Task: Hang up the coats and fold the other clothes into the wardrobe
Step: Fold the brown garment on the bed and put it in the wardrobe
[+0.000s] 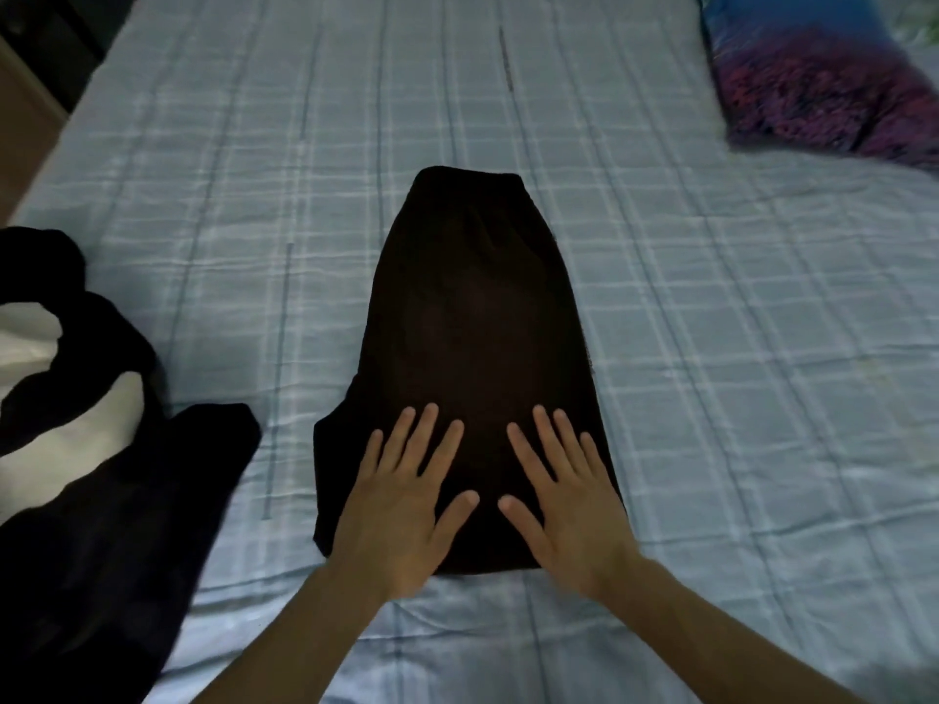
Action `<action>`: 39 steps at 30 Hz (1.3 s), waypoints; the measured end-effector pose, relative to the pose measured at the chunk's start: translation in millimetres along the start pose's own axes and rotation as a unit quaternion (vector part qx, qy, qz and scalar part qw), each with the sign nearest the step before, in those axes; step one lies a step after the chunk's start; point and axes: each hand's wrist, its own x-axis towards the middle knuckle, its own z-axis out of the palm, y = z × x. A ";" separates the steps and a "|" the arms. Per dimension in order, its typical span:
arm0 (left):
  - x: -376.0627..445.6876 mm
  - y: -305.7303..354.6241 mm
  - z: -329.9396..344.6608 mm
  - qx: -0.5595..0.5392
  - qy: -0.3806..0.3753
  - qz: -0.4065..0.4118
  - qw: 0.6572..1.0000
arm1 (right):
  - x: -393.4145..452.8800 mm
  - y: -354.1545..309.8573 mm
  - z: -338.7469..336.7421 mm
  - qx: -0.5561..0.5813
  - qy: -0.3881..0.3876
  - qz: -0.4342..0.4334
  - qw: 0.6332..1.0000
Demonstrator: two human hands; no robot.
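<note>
- The dark garment (472,358) lies flat mid-bed (711,348), its long axis running straight away from the person, near end wide, far end narrow.
- Left hand (401,505) and right hand (564,500) rest side by side on its near end, fingers straight and spread, palms down, gripping nothing.
- Both hands are equally near; a likely next fold would bring the far end towards them.
- A black-and-white pile (76,398) waits at near left.

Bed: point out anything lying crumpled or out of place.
The black-and-white garment lies bunched at the left edge of the blue checked bedsheet, not folded. The dark folded garment lies flat under the left hand and right hand.
</note>
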 end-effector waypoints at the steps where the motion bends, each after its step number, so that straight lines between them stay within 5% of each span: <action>1: -6.9 -0.1 2.3 0.000 0.005 0.004 1.000 | -10.7 0.3 3.8 0.003 0.004 0.007 1.000; 17: -37.7 -2.2 1.5 -0.059 -0.051 0.038 0.996 | -53.4 8.0 6.1 0.007 -0.020 -0.039 0.999; 25: -39.0 0.2 -1.9 0.010 -0.050 0.013 0.999 | -36.2 1.3 -4.8 -0.048 -0.016 -0.019 0.999; 34: -19.3 -1.5 -50.7 -0.038 -0.067 0.036 0.996 | -19.8 2.0 -41.6 0.012 0.052 -0.018 0.998; 39: -4.1 -3.6 -90.2 -0.045 0.062 0.054 0.996 | 9.8 17.4 -84.3 0.047 0.133 -0.030 0.990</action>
